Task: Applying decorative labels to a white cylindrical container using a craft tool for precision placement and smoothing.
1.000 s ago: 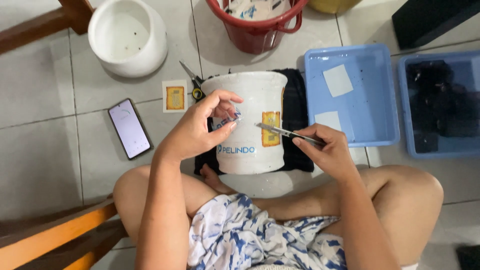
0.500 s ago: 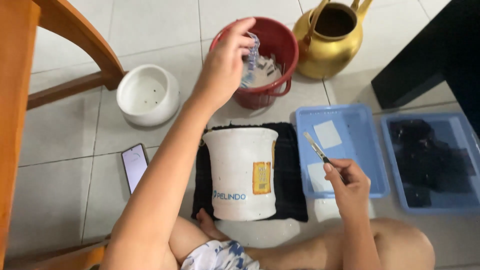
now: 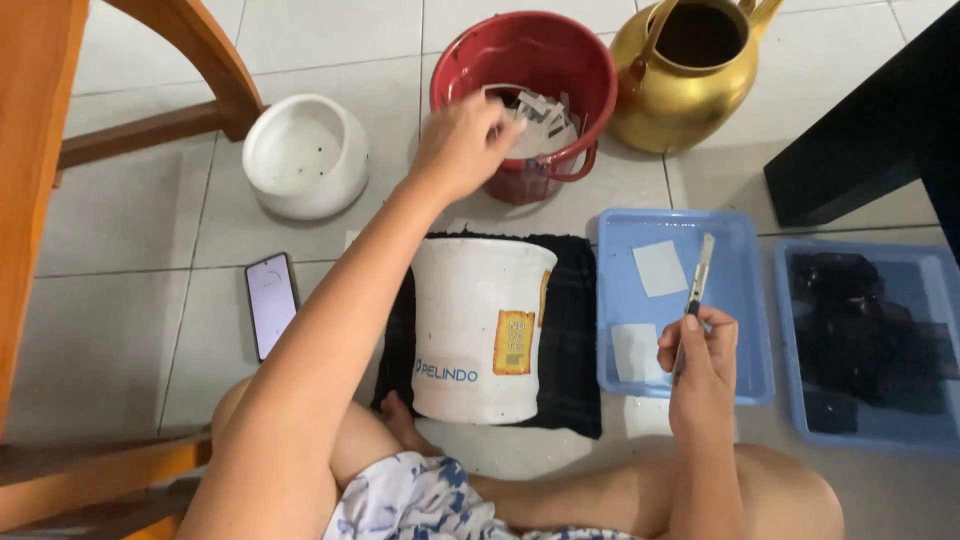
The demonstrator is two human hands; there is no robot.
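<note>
Over the red bucket (image 3: pixel 525 95), at its near rim, the left hand (image 3: pixel 462 140) hangs with fingers curled downward; whether it holds anything I cannot tell. Half a second ago this hand was raised above the bucket with a pale scrap pinched in its fingers; now it has dropped to the rim, beside the paper scraps (image 3: pixel 540 112) piled inside, which suggests the scrap has joined them. A second ago both hands worked at the white bucket (image 3: pixel 480 330), which lies on its side on a dark cloth (image 3: pixel 575 340), just nearer than the red one. The right hand (image 3: pixel 698 365) is closed around a slim craft knife (image 3: pixel 695 290), blade tip over the light blue tray (image 3: pixel 745 300). Room is tight: a brass pot (image 3: pixel 690 75) touches the red bucket's right side, a white bowl (image 3: pixel 305 155) sits to its left.
</note>
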